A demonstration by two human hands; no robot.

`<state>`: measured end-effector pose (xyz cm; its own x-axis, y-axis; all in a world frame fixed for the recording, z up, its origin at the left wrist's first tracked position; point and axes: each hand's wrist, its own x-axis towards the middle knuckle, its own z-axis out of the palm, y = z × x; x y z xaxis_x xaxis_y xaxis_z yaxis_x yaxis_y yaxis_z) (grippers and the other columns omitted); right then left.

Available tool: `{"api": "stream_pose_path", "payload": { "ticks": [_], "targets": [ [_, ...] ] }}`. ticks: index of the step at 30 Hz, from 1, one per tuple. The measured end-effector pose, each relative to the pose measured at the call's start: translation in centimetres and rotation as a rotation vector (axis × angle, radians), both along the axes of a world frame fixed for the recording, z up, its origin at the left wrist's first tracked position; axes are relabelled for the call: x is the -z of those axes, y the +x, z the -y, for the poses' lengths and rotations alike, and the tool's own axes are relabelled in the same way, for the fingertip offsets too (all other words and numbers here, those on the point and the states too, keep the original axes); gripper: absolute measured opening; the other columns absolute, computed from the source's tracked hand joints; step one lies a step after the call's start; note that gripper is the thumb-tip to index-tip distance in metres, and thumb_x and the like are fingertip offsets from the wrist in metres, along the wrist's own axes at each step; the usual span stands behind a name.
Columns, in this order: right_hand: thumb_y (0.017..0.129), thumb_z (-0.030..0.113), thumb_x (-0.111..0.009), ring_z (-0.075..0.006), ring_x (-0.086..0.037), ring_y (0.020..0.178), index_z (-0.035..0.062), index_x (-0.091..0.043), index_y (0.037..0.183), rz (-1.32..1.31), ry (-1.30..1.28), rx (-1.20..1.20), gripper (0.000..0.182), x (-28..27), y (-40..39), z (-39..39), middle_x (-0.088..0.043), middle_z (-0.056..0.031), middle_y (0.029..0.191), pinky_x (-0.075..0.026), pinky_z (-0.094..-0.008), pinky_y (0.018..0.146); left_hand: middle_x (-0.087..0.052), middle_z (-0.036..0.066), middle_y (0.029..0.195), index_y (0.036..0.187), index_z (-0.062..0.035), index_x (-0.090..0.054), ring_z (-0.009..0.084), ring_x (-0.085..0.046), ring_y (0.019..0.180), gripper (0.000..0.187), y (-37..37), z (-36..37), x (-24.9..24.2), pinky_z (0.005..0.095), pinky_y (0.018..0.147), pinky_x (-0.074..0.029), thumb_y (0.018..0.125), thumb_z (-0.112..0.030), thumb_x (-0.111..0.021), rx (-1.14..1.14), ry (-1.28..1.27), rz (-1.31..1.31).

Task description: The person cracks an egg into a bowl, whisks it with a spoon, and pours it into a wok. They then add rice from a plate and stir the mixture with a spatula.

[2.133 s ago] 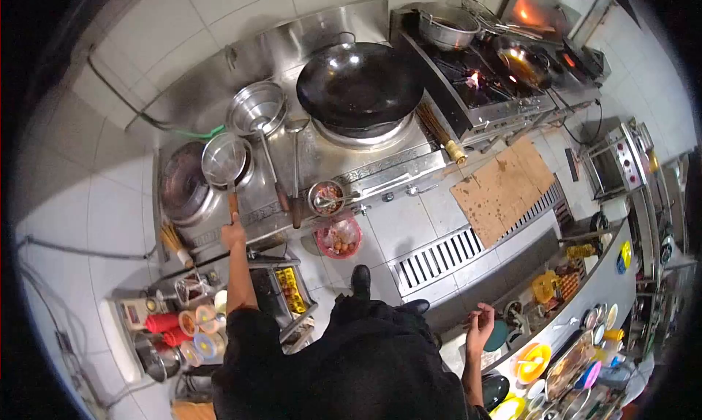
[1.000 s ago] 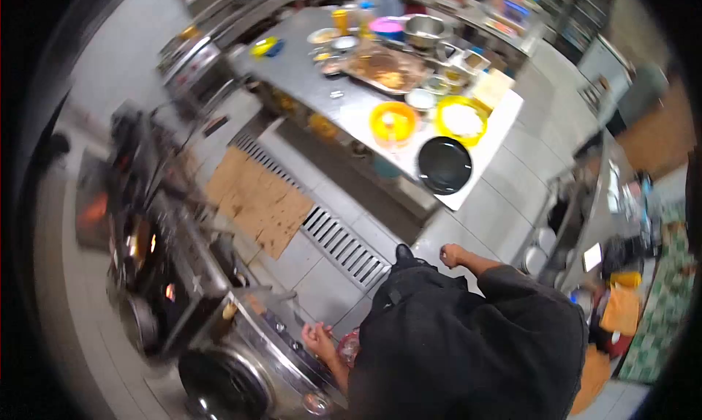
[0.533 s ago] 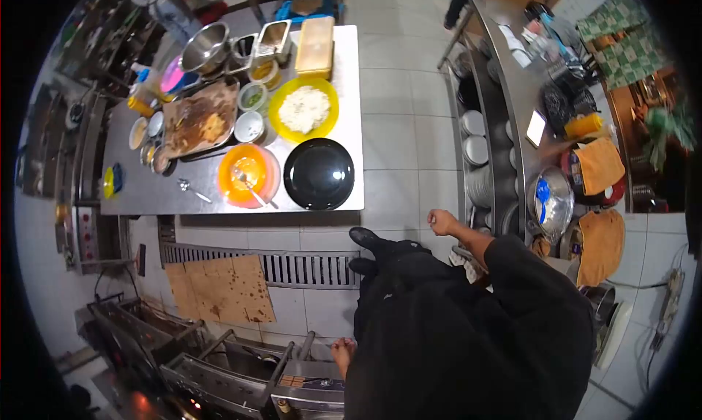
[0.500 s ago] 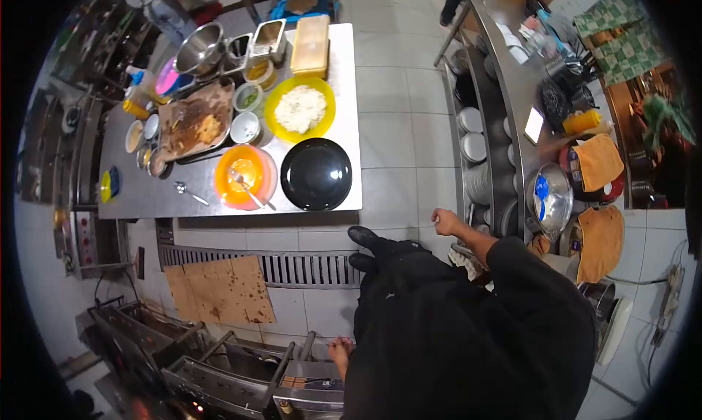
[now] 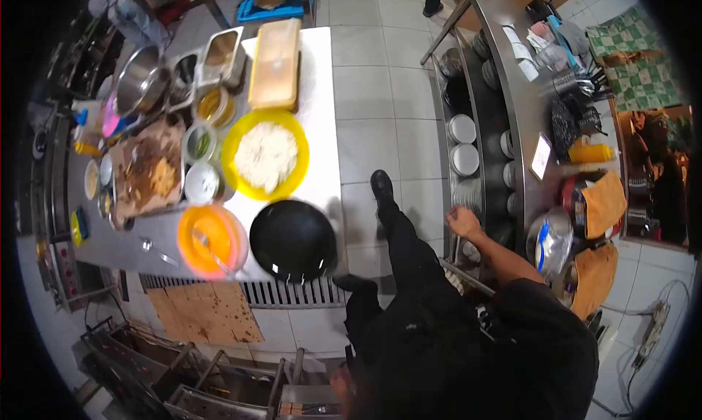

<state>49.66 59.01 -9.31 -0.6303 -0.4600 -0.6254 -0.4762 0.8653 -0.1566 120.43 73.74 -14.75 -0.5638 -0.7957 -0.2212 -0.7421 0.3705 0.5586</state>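
Observation:
My right hand point(image 5: 462, 221) hangs beside the steel shelf unit, its fingers curled into a loose fist with nothing showing in them. Nearest to it are the stacked plates point(image 5: 468, 195) on the lower shelf. My left hand point(image 5: 342, 385) is low beside my body, near the steel cooking units point(image 5: 227, 383); it is dim and blurred, and its fingers cannot be made out. On the steel table point(image 5: 316, 76) ahead to the left stand a black plate point(image 5: 292, 241), an orange bowl point(image 5: 235, 233) with a spoon, and a yellow plate point(image 5: 231, 153) heaped with white food.
A floor grate point(image 5: 285, 293) and stained cardboard point(image 5: 205, 314) lie below the table. The right counter point(image 5: 521, 116) carries a phone point(image 5: 540, 156), a yellow bottle point(image 5: 592, 154) and a metal bowl point(image 5: 548, 241) with a blue spoon. Another person's legs point(image 5: 131, 17) show at the far left.
I have stepped forward, one foot now ahead on the tiles beside the table. The table has come nearer and shifted left in view. My right hand stays curled; my left hand has dropped lower.

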Motion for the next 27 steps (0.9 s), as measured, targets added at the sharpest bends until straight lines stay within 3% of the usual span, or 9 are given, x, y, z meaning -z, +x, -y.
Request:
{"api": "stream_pose_path", "payload": {
  "ticks": [2, 3, 7, 12, 16, 18, 21, 26, 27],
  "targets": [
    [0.083, 0.031, -0.061, -0.0352, -0.065, 0.087, 0.0039, -0.061, 0.102, -0.078, -0.205, 0.111, 0.033, 1.6, -5.4, 5.3, -0.068, -0.0193, 0.092, -0.051, -0.0443, 0.075, -0.064, 0.012, 0.085, 0.096, 0.0017, -0.059, 0.0236, -0.064, 0.069, 0.025, -3.6, -0.7, 0.2, 0.0345, 0.055, -0.053, 0.094, -0.02, -0.047, -0.66, 0.644, -0.004],
    [0.083, 0.031, -0.061, -0.0352, -0.065, 0.087, 0.0039, -0.061, 0.102, -0.076, -0.198, 0.112, 0.033, 2.7, -8.5, 8.2, -0.068, -0.0193, 0.092, -0.051, -0.0443, 0.075, -0.064, 0.012, 0.085, 0.096, 0.0016, -0.059, 0.0235, -0.064, 0.069, 0.025, -6.7, 1.3, -0.1, 0.0345, 0.055, -0.053, 0.094, -0.02, -0.047, -0.869, 0.787, -0.017],
    [0.083, 0.03, -0.058, -0.0382, -0.063, 0.092, 0.0032, -0.058, 0.105, -0.37, -0.515, 0.225, 0.034, 10.5, -23.9, 17.7, -0.066, -0.021, 0.093, -0.048, -0.0457, 0.079, -0.064, 0.012, 0.084, 0.096, 0.0014, -0.059, 0.0234, -0.064, 0.069, 0.025, -19.2, 11.8, -0.5, 0.0347, 0.055, -0.053, 0.094, -0.021, -0.047, -1.287, 0.943, -0.095],
    [0.084, 0.023, -0.058, -0.0373, -0.062, 0.089, 0.0045, -0.058, 0.104, -0.326, -0.443, 0.464, 0.026, 13.1, -34.5, 21.1, -0.065, -0.0186, 0.097, -0.048, -0.044, 0.079, -0.064, 0.013, 0.084, 0.097, 0.0011, -0.059, 0.0232, -0.064, 0.068, 0.025, -28.7, 24.0, -0.9, 0.0349, 0.054, -0.054, 0.094, -0.021, -0.047, -1.271, 0.952, 0.014],
    [0.087, 0.023, -0.059, -0.0343, -0.059, 0.095, -0.0012, -0.054, 0.117, -0.831, -0.677, 0.347, 0.038, 12.6, -39.5, 21.6, -0.059, -0.0195, 0.106, -0.047, -0.0432, 0.083, -0.064, 0.013, 0.084, 0.097, 0.0008, -0.059, 0.0231, -0.064, 0.067, 0.025, -34.1, 30.3, 0.3, 0.035, 0.054, -0.054, 0.094, -0.021, -0.047, -1.228, 0.953, 0.086],
    [0.088, 0.023, -0.061, -0.0321, -0.061, 0.097, -0.002, -0.047, 0.126, -1.132, -0.465, 0.34, 0.048, 12.4, -43.1, 21.6, -0.049, -0.022, 0.125, -0.049, -0.0389, 0.081, -0.064, 0.013, 0.083, 0.097, 0.0007, -0.059, 0.0231, -0.064, 0.067, 0.025, -35.7, 32.7, 1.1, 0.0351, 0.054, -0.054, 0.094, -0.021, -0.047, -1.194, 0.965, 0.12],
    [0.089, 0.031, -0.06, -0.0368, -0.057, 0.104, -0.001, -0.046, 0.129, -0.926, -0.322, 0.675, 0.053, 11.3, -46.9, 23.6, -0.051, -0.0218, 0.124, -0.046, -0.0426, 0.087, -0.064, 0.013, 0.083, 0.097, 0.0005, -0.059, 0.023, -0.064, 0.067, 0.025, -37.5, 36.3, 1.8, 0.0352, 0.054, -0.054, 0.094, -0.021, -0.047, -1.131, 0.968, 0.152],
    [0.091, 0.041, -0.055, -0.0381, -0.051, 0.114, 0.0009, -0.053, 0.124, -0.953, -0.416, 0.553, 0.052, 15.5, -53.0, 19.6, -0.054, -0.0226, 0.122, -0.039, -0.046, 0.098, -0.064, 0.013, 0.083, 0.097, 0.0002, -0.059, 0.0228, -0.064, 0.066, 0.025, -40.4, 43.3, 4.4, 0.0354, 0.054, -0.054, 0.094, -0.022, -0.047, -0.984, 0.953, 0.157],
    [0.093, 0.038, -0.053, -0.0376, -0.051, 0.114, 0.0003, -0.055, 0.121, -0.767, -0.419, 0.671, 0.047, 13.8, -51.8, 21.1, -0.055, -0.0229, 0.12, -0.039, -0.0463, 0.098, -0.064, 0.013, 0.082, 0.097, 0.0001, -0.059, 0.0228, -0.064, 0.066, 0.025, -41.2, 44.7, 5.2, 0.0354, 0.054, -0.054, 0.094, -0.022, -0.047, -0.945, 0.952, 0.15]
  ]
}}
